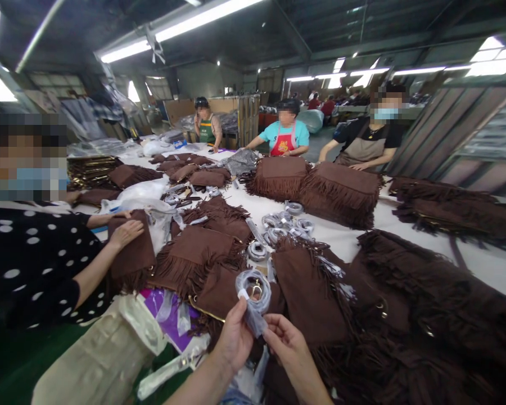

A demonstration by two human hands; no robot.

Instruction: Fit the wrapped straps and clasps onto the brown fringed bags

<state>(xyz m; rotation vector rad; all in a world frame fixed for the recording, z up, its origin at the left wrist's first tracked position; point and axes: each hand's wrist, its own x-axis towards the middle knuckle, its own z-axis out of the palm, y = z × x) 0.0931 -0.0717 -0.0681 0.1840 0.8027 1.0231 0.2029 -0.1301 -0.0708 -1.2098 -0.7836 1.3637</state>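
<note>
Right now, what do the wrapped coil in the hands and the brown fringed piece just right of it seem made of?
The wrapped coil: thin, clear plastic outside, judging by its shine and crinkles; the strap-like core is harder to tell.

The brown fringed piece: matte, perhaps suede or suede-like fabric, from its dull surface and soft, thin strips.

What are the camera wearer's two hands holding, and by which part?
A plastic-wrapped coil: the left hand grips its lower left edge, by the white tag; the right hand pinches the loose plastic below the coil.
</note>
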